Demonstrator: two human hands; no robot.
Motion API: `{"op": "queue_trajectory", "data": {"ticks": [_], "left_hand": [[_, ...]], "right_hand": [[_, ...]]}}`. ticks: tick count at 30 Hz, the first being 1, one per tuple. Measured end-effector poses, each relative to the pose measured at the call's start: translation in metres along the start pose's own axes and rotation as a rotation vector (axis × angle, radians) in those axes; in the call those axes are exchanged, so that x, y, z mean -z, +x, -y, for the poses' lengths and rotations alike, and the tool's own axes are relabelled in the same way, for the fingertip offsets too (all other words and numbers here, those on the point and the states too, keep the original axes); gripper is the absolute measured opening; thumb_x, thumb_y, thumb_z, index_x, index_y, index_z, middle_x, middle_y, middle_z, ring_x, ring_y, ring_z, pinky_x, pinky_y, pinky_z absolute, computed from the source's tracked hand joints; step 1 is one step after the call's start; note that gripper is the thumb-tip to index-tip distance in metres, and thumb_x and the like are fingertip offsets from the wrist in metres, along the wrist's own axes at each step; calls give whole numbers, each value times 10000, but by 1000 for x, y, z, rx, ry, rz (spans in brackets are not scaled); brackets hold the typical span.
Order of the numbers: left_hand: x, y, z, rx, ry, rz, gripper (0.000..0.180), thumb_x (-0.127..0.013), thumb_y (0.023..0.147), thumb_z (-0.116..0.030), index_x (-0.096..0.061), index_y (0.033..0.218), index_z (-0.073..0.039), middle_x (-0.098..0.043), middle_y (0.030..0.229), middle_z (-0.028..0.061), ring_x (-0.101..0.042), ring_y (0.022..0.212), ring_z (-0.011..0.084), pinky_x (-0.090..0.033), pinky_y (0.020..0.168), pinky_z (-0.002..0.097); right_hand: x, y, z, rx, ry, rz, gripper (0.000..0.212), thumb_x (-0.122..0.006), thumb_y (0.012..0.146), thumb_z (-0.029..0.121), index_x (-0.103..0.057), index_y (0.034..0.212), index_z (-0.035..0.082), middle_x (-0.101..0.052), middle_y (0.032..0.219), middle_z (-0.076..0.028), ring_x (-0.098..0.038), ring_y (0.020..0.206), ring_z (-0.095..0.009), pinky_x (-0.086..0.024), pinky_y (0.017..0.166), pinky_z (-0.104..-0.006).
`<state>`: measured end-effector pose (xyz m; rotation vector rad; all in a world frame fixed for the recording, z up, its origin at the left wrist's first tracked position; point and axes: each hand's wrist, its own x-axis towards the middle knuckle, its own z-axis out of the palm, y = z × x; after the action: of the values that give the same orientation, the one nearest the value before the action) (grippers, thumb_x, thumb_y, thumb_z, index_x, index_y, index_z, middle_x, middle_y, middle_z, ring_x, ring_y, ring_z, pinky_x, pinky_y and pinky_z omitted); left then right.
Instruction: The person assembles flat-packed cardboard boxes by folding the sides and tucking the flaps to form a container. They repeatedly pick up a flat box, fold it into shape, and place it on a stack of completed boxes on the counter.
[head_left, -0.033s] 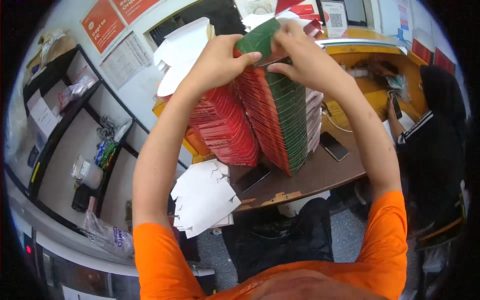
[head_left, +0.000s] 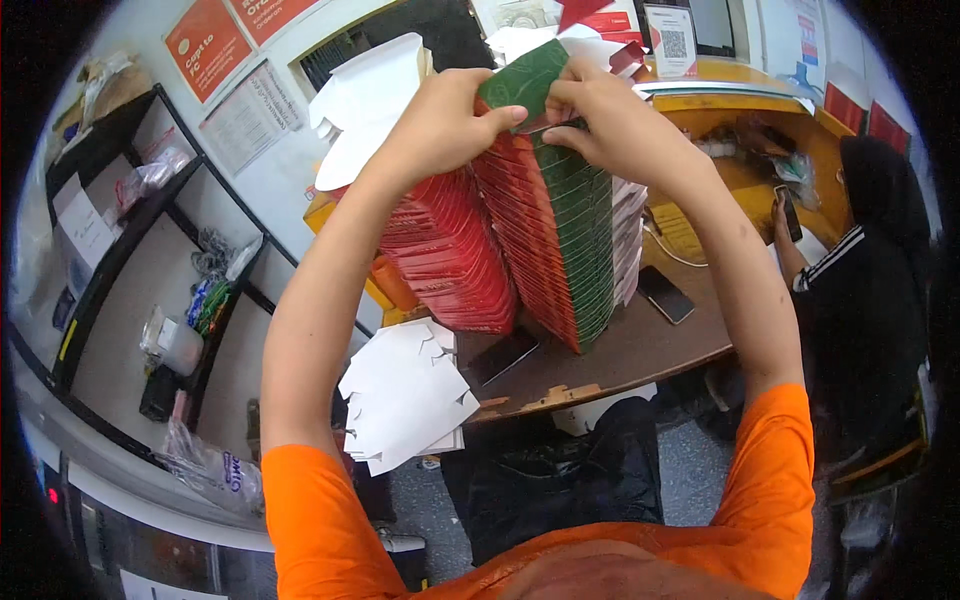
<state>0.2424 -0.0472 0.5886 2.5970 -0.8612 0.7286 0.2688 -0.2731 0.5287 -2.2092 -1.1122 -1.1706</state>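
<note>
My left hand (head_left: 452, 122) and my right hand (head_left: 608, 118) meet at the top of a tall stack of nested red and green cardboard boxes (head_left: 583, 250). Between them is the topmost box, with its green panel (head_left: 528, 84) raised. My left thumb presses on the near edge of this panel, and its other fingers are hidden behind. On the other side, my right fingers and thumb pinch its corner. A second stack of red boxes (head_left: 450, 262) leans beside it, with a white unfolded carton (head_left: 372, 100) on top.
Flat white carton blanks (head_left: 405, 392) are piled at the table's near left edge. Two phones, one dark (head_left: 503, 355) and one farther right (head_left: 666, 294), lie on the brown table (head_left: 560, 378). At right sits a person in black (head_left: 870, 290) holding a phone. Black shelves (head_left: 120, 235) stand left.
My right fingers have shifted slightly down along the green panel, so more of it shows. My left hand keeps its hold, and the stacks stand as before.
</note>
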Motion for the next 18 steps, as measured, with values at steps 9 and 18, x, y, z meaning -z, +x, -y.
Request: {"op": "queue_trajectory", "data": {"ticks": [9,18], "left_hand": [[-40,7,8,-131,192,-143,346,-669,912,-207,-666,1205,-23,-716,963,271,-709,889,433,-561,780,490],[-49,1,11,-156,86,-93,487,-593,981,-232,-504,1414,-28,-659,1241,258,-632,1146,439,-469,1018,507]], "right_hand": [[-10,0,5,21,-29,-12,189,-719,918,211,-719,1002,41,-628,1009,-152,-639,947,-361,-497,824,-457],[6,15,12,65,59,214,270,-684,889,1,-642,1155,21,-678,1072,-170,-681,962,-320,-528,878,-414]]}}
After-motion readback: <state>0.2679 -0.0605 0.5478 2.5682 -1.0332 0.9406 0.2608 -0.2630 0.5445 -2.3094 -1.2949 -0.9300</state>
